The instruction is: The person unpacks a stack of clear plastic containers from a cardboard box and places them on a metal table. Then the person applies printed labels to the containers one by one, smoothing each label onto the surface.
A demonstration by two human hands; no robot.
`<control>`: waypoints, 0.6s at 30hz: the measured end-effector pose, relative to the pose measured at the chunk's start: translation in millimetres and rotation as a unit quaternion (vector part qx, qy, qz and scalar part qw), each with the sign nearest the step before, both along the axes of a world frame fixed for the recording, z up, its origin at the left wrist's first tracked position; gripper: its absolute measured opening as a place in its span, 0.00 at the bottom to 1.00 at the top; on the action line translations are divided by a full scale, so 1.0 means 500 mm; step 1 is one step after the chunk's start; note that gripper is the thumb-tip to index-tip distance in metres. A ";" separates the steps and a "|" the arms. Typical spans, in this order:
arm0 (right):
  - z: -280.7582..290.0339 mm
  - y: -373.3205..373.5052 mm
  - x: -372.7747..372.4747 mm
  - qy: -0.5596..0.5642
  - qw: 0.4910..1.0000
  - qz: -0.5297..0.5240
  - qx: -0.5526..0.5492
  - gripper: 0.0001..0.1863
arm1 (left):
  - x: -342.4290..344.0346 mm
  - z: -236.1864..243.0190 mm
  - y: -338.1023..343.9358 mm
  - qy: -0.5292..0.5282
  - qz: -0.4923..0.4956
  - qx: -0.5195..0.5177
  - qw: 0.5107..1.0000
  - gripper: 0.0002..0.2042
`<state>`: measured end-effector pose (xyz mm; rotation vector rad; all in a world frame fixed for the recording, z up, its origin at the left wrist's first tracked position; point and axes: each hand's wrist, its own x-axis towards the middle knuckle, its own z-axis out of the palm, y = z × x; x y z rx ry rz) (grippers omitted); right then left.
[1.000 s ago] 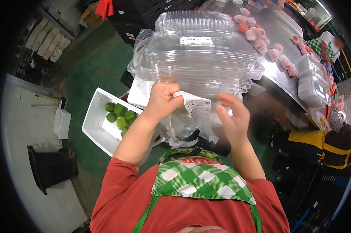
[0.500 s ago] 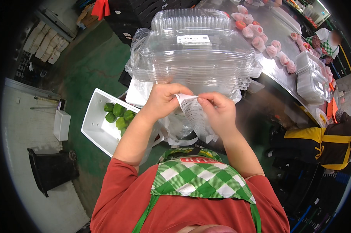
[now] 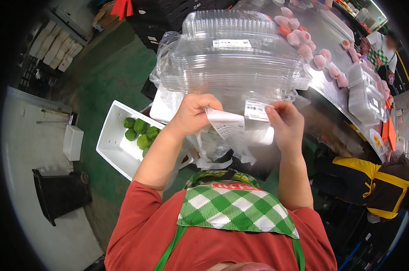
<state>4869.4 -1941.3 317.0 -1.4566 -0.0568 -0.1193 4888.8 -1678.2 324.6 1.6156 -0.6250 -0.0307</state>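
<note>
My left hand [image 3: 193,114] is closed on the upper end of a strip of printed white labels [image 3: 229,128], which hangs down in a curl in front of my apron. Off to its right, my right hand [image 3: 286,123] pinches a single white label [image 3: 257,111] by its right edge, apart from the strip. Just beyond both hands stands a stack of clear plastic lids or trays [image 3: 231,67]. Another label [image 3: 232,43] lies flat on its top surface.
Left of me is a white foam box [image 3: 111,145] holding several green peppers [image 3: 141,128]. Fruits in pink foam nets [image 3: 305,50] lie on the metal table [image 3: 324,92], near clear containers [image 3: 366,97]. Two people [image 3: 383,52] work at the right. A black bin [image 3: 61,195] stands left.
One label has come off the strip with my right hand, which has moved right and away from my left hand. My left hand still holds the strip in about the same place.
</note>
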 end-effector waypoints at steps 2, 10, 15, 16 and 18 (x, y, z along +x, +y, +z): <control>0.024 0.020 0.015 0.000 0.997 0.026 -0.070 0.04 | 0.002 -0.001 -0.001 0.009 -0.014 -0.025 1.000 0.03; 0.030 0.090 0.039 -0.016 0.977 -0.005 -0.212 0.06 | 0.024 0.001 0.010 -0.042 -0.025 0.019 0.999 0.03; -0.032 0.082 0.056 -0.222 0.924 -0.070 -0.304 0.09 | 0.028 -0.004 -0.003 -0.133 0.028 0.044 0.990 0.04; -0.035 0.082 0.053 -0.189 0.935 -0.068 -0.294 0.10 | 0.017 -0.006 -0.006 -0.086 0.020 0.028 0.996 0.04; -0.030 0.085 0.056 -0.113 0.950 -0.044 -0.288 0.11 | 0.008 -0.010 -0.003 -0.029 0.018 0.019 0.999 0.04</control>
